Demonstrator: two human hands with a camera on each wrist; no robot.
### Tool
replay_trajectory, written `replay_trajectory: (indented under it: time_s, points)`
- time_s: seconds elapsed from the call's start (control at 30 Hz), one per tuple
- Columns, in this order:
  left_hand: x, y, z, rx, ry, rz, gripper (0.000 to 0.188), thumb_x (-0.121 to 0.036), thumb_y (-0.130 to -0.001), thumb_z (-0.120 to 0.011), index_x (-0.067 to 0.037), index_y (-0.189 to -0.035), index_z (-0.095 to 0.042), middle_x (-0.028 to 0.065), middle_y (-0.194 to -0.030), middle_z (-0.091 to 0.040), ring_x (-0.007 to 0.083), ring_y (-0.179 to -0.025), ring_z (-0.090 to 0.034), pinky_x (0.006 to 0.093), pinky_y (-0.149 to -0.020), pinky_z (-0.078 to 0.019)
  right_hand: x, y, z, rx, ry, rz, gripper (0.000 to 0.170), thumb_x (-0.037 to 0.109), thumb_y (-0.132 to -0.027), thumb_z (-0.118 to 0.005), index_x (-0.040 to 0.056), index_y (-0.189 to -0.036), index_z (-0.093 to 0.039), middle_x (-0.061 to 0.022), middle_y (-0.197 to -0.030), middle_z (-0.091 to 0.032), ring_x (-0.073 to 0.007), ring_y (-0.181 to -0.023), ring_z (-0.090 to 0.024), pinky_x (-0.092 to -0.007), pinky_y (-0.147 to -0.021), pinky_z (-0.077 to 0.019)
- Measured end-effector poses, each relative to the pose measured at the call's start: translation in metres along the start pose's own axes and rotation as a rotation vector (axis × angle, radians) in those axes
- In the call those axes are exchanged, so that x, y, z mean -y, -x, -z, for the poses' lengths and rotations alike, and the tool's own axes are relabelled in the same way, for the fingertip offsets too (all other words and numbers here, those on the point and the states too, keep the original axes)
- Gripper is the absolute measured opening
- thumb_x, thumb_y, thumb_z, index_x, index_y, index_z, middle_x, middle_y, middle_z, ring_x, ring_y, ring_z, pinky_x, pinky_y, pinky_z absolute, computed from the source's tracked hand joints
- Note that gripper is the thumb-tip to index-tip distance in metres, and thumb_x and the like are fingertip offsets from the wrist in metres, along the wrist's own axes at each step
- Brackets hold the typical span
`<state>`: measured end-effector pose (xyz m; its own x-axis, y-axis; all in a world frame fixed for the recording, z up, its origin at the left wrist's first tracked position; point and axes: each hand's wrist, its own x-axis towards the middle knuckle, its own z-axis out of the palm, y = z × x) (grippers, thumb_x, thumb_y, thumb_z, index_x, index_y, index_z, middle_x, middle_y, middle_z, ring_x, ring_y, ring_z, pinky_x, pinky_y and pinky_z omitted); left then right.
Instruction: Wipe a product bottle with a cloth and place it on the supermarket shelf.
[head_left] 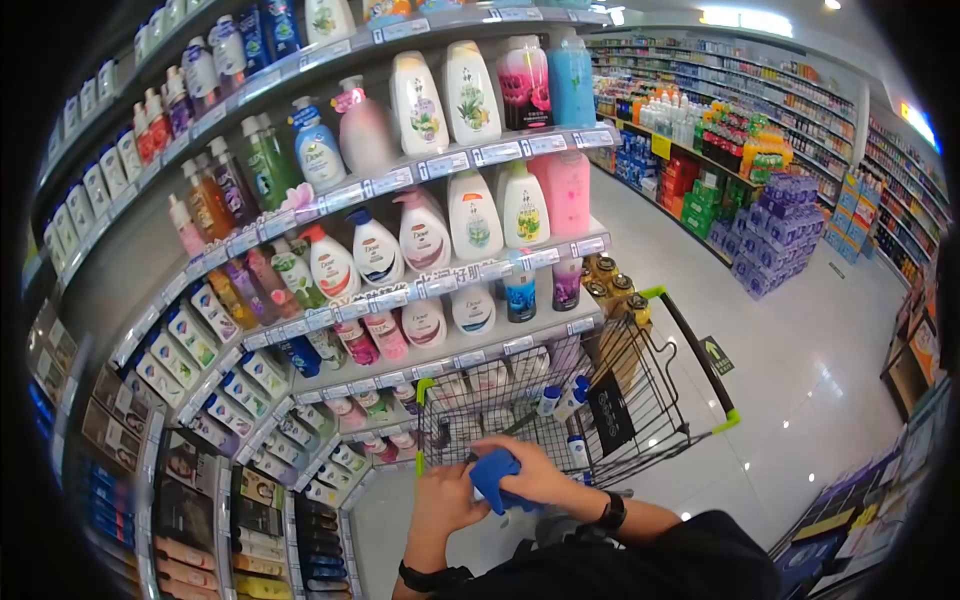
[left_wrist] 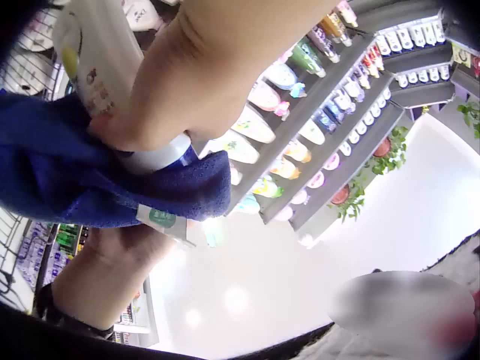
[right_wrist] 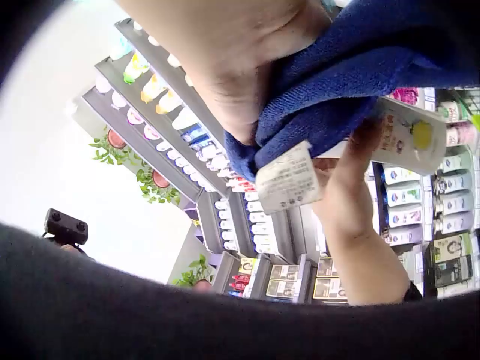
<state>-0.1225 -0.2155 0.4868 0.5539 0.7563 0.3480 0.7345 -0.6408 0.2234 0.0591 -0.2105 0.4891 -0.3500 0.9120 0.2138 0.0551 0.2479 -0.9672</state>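
Head view: your left hand [head_left: 450,497] and right hand [head_left: 522,470] meet low in front of you, with the wire shopping cart [head_left: 610,412] just beyond the fingers.
Left fingers: curled round the white toiletry bottle [right_wrist: 412,139], gripping its body; the end with the yellow motif juts out past them.
Right fingers: gripping the blue towel [right_wrist: 337,82]; their tips sink into its folds, so you cannot tell whether they are spread or pressed together.
Bottle: in your left grasp, between both sets of fingers, its other end against the towel.
Step in hand: wiping the bottle, by the look of it. Lay a flat fold under your right fingers rather than a bunch, and turn the bottle with the left ones so every face gets rubbed.
Care label [right_wrist: 289,180]: hangs from the towel near your right fingers; tuck it into a fold so it does not drag across the plastic.
Slip risk: smooth plastic could twist under a firm rub, so hold it near its middle.
Hands count: one bottle, one towel, one care label, two black wristbands [head_left: 612,510].
Cart count: one cart, at least three blue-capped bottles [head_left: 548,401] beyond your right fingers.
Shelf count: three Dove pump bottles [head_left: 376,250] on one shelf [head_left: 535,258], well ahead of your fingertips.
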Motion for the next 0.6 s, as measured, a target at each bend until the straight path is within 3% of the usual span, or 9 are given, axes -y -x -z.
replay_trajectory:
  time_s: [0.07, 0.2, 0.3, 0.33, 0.43, 0.47, 0.5, 0.6]
  points:
    - [-0.010, 0.030, 0.016, 0.008, -0.047, -0.048, 0.039, -0.034, -0.051, -0.070, -0.008, -0.077, -0.058, 0.0093, -0.065, -0.057, 0.0282, -0.059, -0.059, 0.0389, -0.055, -0.0459, -0.016, 0.035, -0.037, -0.121, -0.189, 0.033, 0.048, 0.000, -0.065, -0.049, -0.0010, -0.113, -0.052, -0.0133, -0.110, -0.059, -0.0245, -0.105, -0.056, -0.0334, -0.090, -0.0425]
    - [-0.032, 0.091, 0.027, 0.065, 0.002, -0.057, 0.036, -0.036, -0.052, -0.069, -0.009, -0.072, -0.057, 0.0086, -0.062, -0.056, 0.0291, -0.056, -0.058, 0.0398, -0.052, -0.0451, -0.028, 0.094, -0.091, -0.265, -0.619, -0.098, 0.044, -0.009, -0.068, -0.039, -0.0047, -0.111, -0.050, -0.0174, -0.108, -0.058, -0.0249, -0.104, -0.057, -0.0353, -0.092, -0.0446]
    - [-0.045, 0.131, 0.048, 0.075, 0.037, -0.048, 0.035, -0.034, -0.053, -0.069, -0.008, -0.073, -0.056, 0.0086, -0.062, -0.055, 0.0300, -0.056, -0.058, 0.0395, -0.053, -0.0453, -0.009, 0.108, -0.106, -0.249, -0.474, -0.132, 0.046, -0.012, -0.068, -0.036, -0.0044, -0.110, -0.051, -0.0179, -0.106, -0.059, -0.0257, -0.102, -0.058, -0.0353, -0.090, -0.0458]
    - [-0.049, 0.137, 0.053, 0.053, 0.055, -0.063, 0.035, -0.033, -0.053, -0.069, -0.007, -0.073, -0.056, 0.0087, -0.062, -0.055, 0.0303, -0.056, -0.058, 0.0393, -0.053, -0.0454, 0.000, 0.113, -0.108, -0.213, -0.475, -0.110, 0.041, -0.008, -0.073, -0.045, 0.0014, -0.111, -0.055, -0.0073, -0.104, -0.061, -0.0123, -0.094, -0.057, -0.0265, -0.084, -0.0445]
    - [-0.053, 0.154, 0.065, 0.048, 0.031, -0.079, 0.038, -0.030, -0.051, -0.069, -0.008, -0.080, -0.058, 0.0075, -0.069, -0.057, 0.0282, -0.058, -0.059, 0.0382, -0.054, -0.0469, 0.021, 0.130, -0.124, -0.176, -0.396, 0.001, 0.040, -0.005, -0.074, -0.049, 0.0032, -0.113, -0.055, -0.0066, -0.102, -0.062, -0.0119, -0.093, -0.057, -0.0266, -0.084, -0.0443]
    - [-0.059, 0.158, 0.072, 0.030, 0.047, -0.057, 0.039, -0.027, -0.050, -0.069, -0.007, -0.081, -0.058, 0.0076, -0.070, -0.057, 0.0289, -0.059, -0.059, 0.0390, -0.054, -0.0468, 0.026, 0.138, -0.125, -0.064, -0.288, -0.018, 0.043, -0.003, -0.076, -0.049, -0.0009, -0.120, -0.047, -0.0114, -0.106, -0.060, -0.0180, -0.101, -0.057, -0.0290, -0.088, -0.0442]
    - [-0.063, 0.161, 0.073, 0.019, 0.055, -0.063, 0.039, -0.027, -0.050, -0.070, -0.008, -0.082, -0.058, 0.0075, -0.070, -0.057, 0.0290, -0.059, -0.059, 0.0391, -0.054, -0.0467, 0.029, 0.144, -0.133, -0.063, -0.288, 0.063, 0.046, -0.001, -0.075, -0.052, 0.0017, -0.121, -0.047, -0.0117, -0.107, -0.060, -0.0163, -0.101, -0.055, -0.0291, -0.089, -0.0426]
    - [-0.078, 0.166, 0.075, 0.009, 0.055, -0.071, 0.041, -0.028, -0.051, -0.070, -0.009, -0.085, -0.059, 0.0075, -0.071, -0.057, 0.0294, -0.060, -0.059, 0.0392, -0.055, -0.0468, 0.047, 0.159, -0.124, -0.018, -0.212, 0.052, 0.046, 0.005, -0.077, -0.058, 0.0028, -0.121, -0.047, -0.0092, -0.105, -0.059, -0.0151, -0.100, -0.054, -0.0288, -0.087, -0.0427]
